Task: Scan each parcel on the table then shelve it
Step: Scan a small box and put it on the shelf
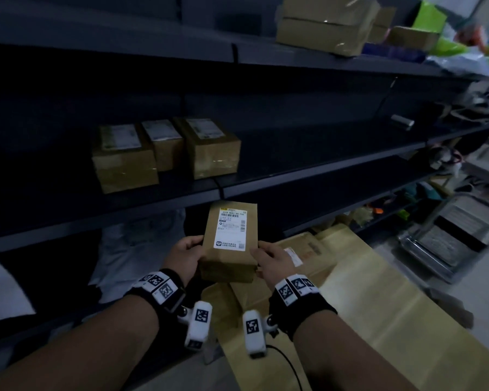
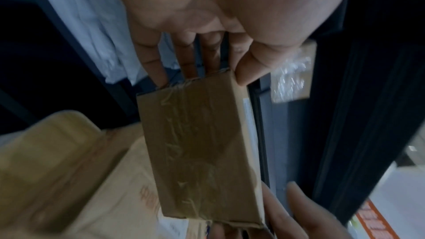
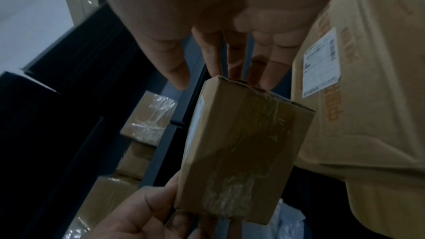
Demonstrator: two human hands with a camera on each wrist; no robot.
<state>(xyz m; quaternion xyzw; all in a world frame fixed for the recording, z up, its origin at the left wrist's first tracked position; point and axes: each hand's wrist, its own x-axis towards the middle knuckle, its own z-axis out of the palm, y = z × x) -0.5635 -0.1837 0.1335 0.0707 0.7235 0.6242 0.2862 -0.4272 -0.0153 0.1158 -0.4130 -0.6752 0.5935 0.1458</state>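
A small brown cardboard parcel (image 1: 229, 244) with a white shipping label on top is held between both hands in front of the dark shelving. My left hand (image 1: 185, 256) grips its left near corner, thumb on top and fingers underneath. My right hand (image 1: 271, 263) grips its right near corner the same way. In the left wrist view the taped end of the parcel (image 2: 202, 152) hangs below my left hand (image 2: 195, 72). The right wrist view shows the parcel (image 3: 241, 152) under my right hand (image 3: 218, 72), with the left hand's thumb at the bottom.
Three brown boxes (image 1: 164, 152) stand on the middle shelf (image 1: 308, 176), with bare shelf to their right. More boxes (image 1: 322, 24) and bags sit on the top shelf. Large flat cardboard cartons (image 1: 364, 292) lie below my hands. A cart (image 1: 449, 238) stands at right.
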